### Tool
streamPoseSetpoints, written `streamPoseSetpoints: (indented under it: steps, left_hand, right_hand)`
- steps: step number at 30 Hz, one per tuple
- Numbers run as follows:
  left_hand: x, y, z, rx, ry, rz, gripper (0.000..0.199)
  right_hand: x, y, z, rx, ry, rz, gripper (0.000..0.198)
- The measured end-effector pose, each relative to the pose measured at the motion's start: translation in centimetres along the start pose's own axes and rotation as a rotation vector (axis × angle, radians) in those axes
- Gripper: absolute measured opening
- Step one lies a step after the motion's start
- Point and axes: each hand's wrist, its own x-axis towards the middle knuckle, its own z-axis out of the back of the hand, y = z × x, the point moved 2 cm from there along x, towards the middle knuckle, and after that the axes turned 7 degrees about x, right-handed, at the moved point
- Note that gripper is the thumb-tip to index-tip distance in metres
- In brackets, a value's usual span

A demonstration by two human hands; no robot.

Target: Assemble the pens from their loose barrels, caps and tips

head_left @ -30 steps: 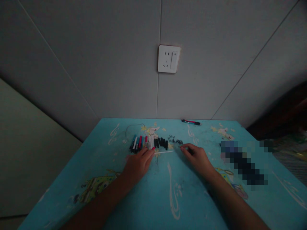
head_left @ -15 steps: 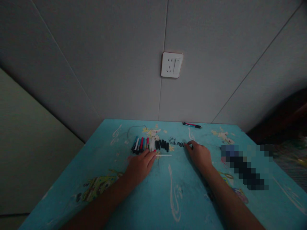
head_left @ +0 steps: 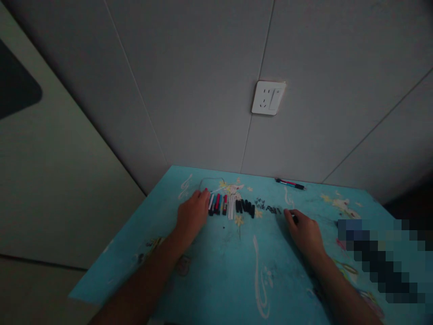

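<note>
Left hand (head_left: 193, 211): positioned over the left end of a row of parts on the table (head_left: 223, 280). Its fingers are drawn together at the tips, pinching a thin white rod (head_left: 218, 190). The rod projects to the right above the rear of the row; a pink-red spot shows at the fingertips.

Right hand (head_left: 306, 232): positioned at the right end of the row, just beside the last dark fragments. Thumb and forefinger are brought close together, the other fingers curled; whether they grip anything cannot be told.

Row of parts, left to right:
- Coloured pen barrels (head_left: 217, 204), side by side, with dark lower ends; the left hand is just beside them.
- White sticks (head_left: 231, 206), parallel, adjoining the barrels.
- Short black cylinders (head_left: 245, 207), slightly slanted.
- Small grey pieces (head_left: 260, 203), loosely grouped.
- Small dark fragments (head_left: 272, 210), nearest the right hand.

Surroundings: pens (head_left: 290, 183) lie near the rear edge of the table. A white wall socket (head_left: 269, 98) with a switch is mounted above. A dark object at the right is obscured by pixelation.
</note>
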Motion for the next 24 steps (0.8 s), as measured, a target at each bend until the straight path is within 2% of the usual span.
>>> streamPoseSetpoints:
  steps: [3,10,14,24]
  left_hand:
    - [0.3,0.6,0.0,0.056,0.028,0.036,0.038]
    - [-1.5,-3.0,-0.2,0.032,0.107,-0.129,0.040]
    - [-2.1,-4.5,0.0,0.029,0.106,-0.208,0.039]
    - [-3.4,-5.1,-0.5,-0.127,0.107,-0.420,0.032]
  right_hand:
    - [0.0,0.1,-0.2,0.000,0.019,0.000,0.043]
    - [-0.1,0.2,-0.2,0.010,0.031,-0.005,0.043]
    - [-0.1,0.3,-0.3,-0.007,0.052,-0.001,0.042]
    - [-0.3,0.6,-0.2,0.005,0.060,0.032,0.044]
